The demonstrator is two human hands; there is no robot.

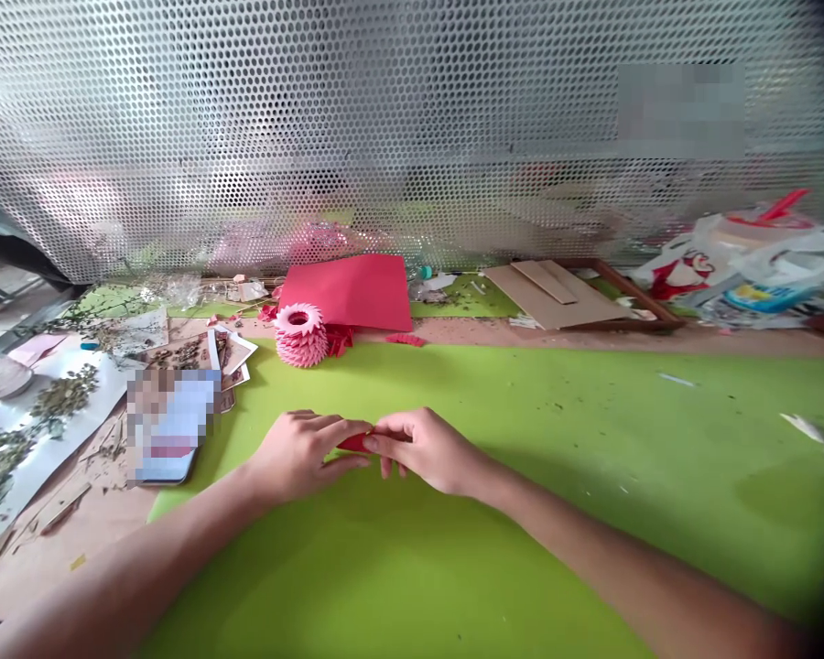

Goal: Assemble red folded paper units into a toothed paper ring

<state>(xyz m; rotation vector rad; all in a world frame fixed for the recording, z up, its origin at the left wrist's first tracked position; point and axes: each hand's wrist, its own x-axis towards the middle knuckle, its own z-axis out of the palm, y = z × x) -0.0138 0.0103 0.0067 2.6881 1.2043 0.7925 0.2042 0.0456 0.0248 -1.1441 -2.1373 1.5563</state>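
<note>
Over the green mat [494, 567], a small piece of red paper [354, 443] is held between my two hands. My left hand [309, 450] is closed on its left side, the fingers curled over it. The thumb and fingers of my right hand [429, 448] pinch its right end. Its exact folded shape is mostly hidden by my fingers. Behind my hands stands a pink ring-shaped stack of folded paper pieces [300, 340]. A larger red sheet [357, 291] lies behind that stack, with small red folded pieces [404, 340] near its front edge.
To the left are a phone [171, 439], several small photo cards [232, 355] and dried plant bits on white paper [103, 412]. Cardboard pieces [549, 293] rest on a brown frame at the back right, beside plastic bags [762, 265]. A perforated metal panel [398, 119] closes off the back.
</note>
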